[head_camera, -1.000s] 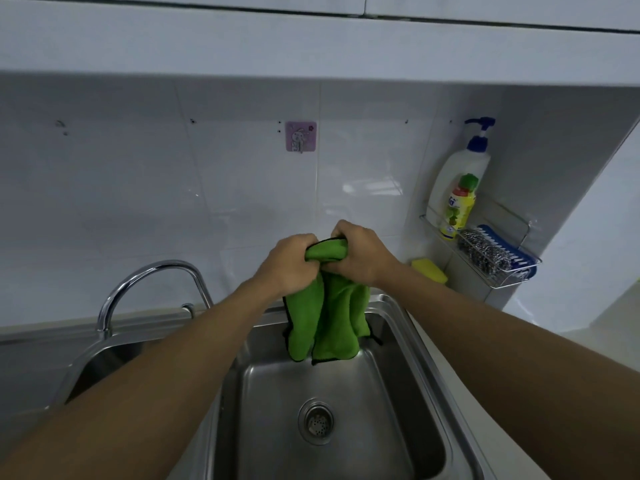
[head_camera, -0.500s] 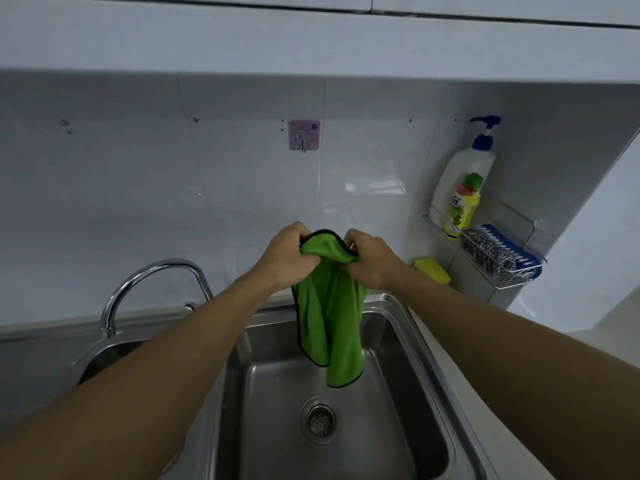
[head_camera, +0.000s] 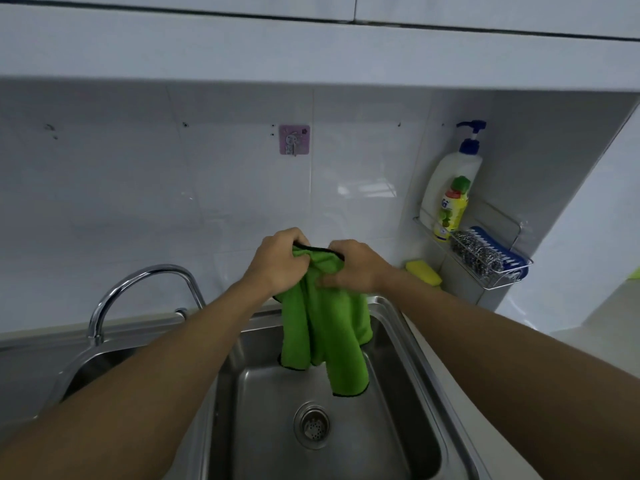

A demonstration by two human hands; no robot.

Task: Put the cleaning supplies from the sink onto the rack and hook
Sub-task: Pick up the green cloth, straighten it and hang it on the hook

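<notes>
White tiles back a steel sink [head_camera: 408, 344] where a person's left hand [head_camera: 280, 261] and right hand [head_camera: 356, 266] pinch a green cloth [head_camera: 322, 327] by its top edge, apparently to reach the hook [head_camera: 294, 140] above; the rack [head_camera: 485, 261] already holds bottles.

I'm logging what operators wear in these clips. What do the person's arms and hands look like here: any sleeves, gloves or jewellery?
Both forearms are bare up to the frame's edge, with no sleeve in view. The left hand and right hand wear no gloves, and no watch, bracelet or ring shows on the visible sides. No markings or bandages are apparent.
</notes>
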